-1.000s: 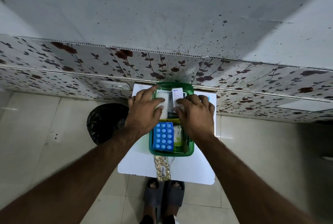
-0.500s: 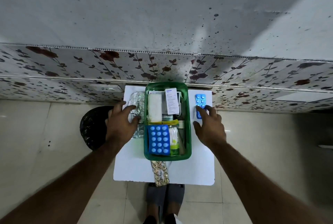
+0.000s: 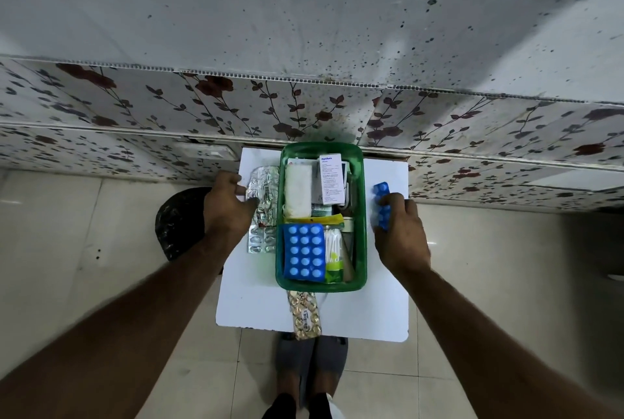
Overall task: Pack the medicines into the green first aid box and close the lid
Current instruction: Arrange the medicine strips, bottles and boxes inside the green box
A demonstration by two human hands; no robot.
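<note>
Right hand (image 3: 400, 233) grips small blue blister strip (image 3: 382, 204) right of green first aid box (image 3: 360, 216). Left hand (image 3: 228, 207) pinches silver foil strips (image 3: 262, 196) left of it. Box open on white table (image 3: 385, 300); inside, carton (image 3: 330, 179) reads "Optibex", other print illegible.

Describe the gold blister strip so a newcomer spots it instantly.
Start at the white table, then the green first aid box at its centre. The gold blister strip lies just outside the box's near end, overhanging the table's front edge. Unlike the blue and silver strips, neither hand touches it.
</note>
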